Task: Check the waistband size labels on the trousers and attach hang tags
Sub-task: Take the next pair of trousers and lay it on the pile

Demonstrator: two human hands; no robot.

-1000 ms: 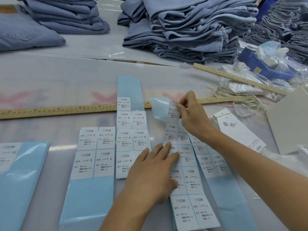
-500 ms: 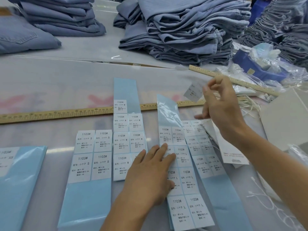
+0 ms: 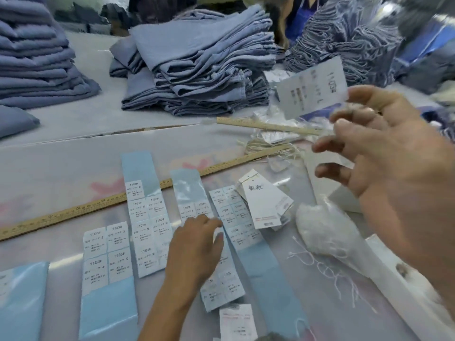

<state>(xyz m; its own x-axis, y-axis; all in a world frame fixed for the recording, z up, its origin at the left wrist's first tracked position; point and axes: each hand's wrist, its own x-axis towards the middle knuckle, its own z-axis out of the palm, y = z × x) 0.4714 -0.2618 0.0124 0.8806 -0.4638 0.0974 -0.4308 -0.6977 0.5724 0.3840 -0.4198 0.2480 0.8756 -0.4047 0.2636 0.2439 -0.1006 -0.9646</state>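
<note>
Label strips [image 3: 147,225] before ruler [image 3: 81,209] — folded trousers [image 3: 197,70] behind.

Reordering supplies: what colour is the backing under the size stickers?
Pale blue backing strip, glossy, clearest in the head view.

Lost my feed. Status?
Right hand pinches a peeled size sticker, raised. Left hand rests on the L sticker sheet. Hang tag unobstructed.

Bright, even overhead light; motion blur smears the right side, edges warped
</note>
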